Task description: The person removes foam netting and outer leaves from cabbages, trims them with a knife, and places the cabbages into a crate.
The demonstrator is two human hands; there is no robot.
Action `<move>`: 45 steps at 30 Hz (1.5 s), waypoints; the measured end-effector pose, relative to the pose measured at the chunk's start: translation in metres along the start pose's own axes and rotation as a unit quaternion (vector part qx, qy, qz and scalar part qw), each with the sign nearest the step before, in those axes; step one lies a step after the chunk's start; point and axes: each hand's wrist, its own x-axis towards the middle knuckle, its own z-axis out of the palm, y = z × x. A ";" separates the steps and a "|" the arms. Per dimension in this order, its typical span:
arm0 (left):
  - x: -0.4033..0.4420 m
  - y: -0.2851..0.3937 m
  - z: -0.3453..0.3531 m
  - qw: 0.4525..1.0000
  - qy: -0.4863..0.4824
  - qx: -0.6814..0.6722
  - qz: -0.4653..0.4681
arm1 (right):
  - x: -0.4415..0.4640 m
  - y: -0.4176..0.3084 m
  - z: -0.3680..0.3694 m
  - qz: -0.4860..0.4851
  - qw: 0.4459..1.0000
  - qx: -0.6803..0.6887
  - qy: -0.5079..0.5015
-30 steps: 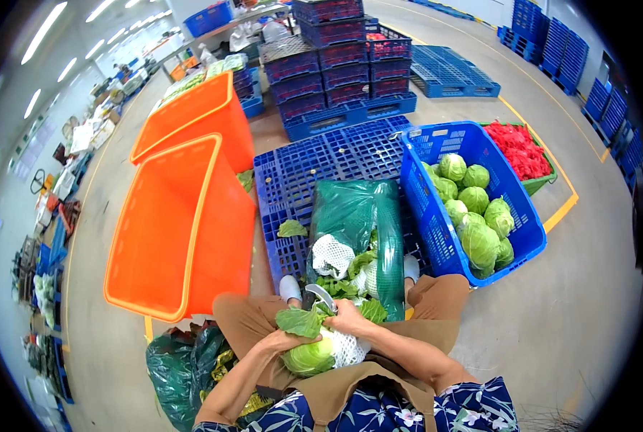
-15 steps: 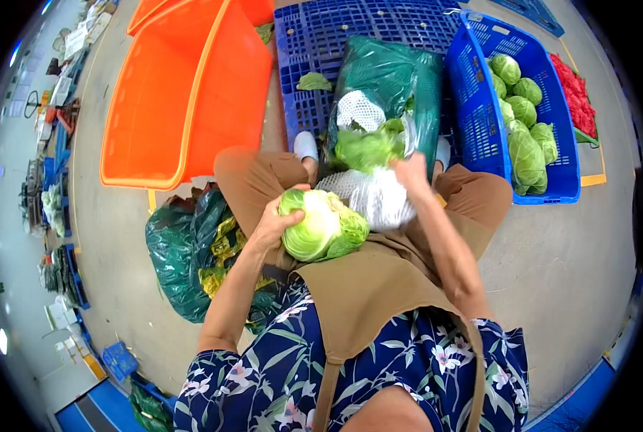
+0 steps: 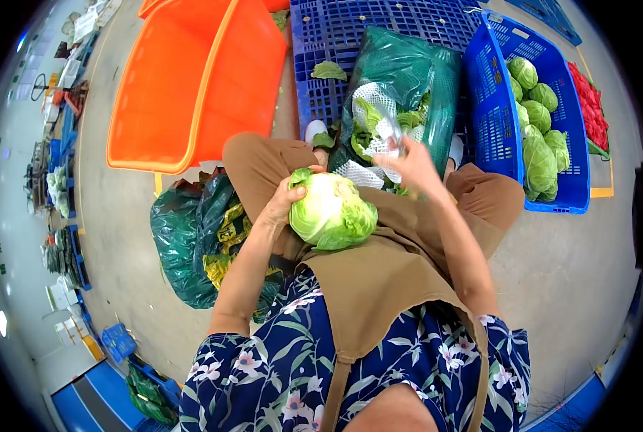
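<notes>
My left hand (image 3: 282, 201) is closed around the side of a trimmed cabbage (image 3: 332, 212), its pale cut face turned up, above my lap. To its right, my right hand (image 3: 411, 162) is closed on a thin, silvery, blade-like thing (image 3: 392, 128), blurred by motion and pointing away from me. Just beyond that hand lies a green plastic bag (image 3: 386, 61), with loose cabbage leaves (image 3: 365, 129) and white foam netting (image 3: 374, 93) on it. More netting lies partly hidden under my right hand.
A blue pallet (image 3: 321, 32) lies in front. An orange bin (image 3: 159, 93) stands at the left, a blue crate (image 3: 491, 108) with several cabbages (image 3: 540, 162) at the right. Past the crate is a red mesh sack (image 3: 588, 108). Crumpled green bags (image 3: 185, 248) lie by my left knee.
The leaves near my right hand have dropped onto the green bag. White netting in front of my lap has moved away from me. The cabbage stays in my left hand, slightly turned.
</notes>
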 end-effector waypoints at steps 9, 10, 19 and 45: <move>0.095 -0.016 -0.013 0.993 0.053 0.023 -0.101 | -0.024 0.045 0.021 0.061 0.961 0.261 -0.062; 0.109 -0.015 -0.013 0.990 0.056 0.041 -0.120 | -0.014 0.052 0.017 0.065 0.957 0.278 -0.058; 0.215 -0.054 -0.078 0.947 0.125 0.263 -0.134 | 0.077 0.111 0.054 0.179 0.927 0.328 0.020; 0.220 -0.101 -0.115 0.885 0.020 0.463 -0.046 | 0.254 0.093 -0.048 0.090 0.945 -0.291 -0.118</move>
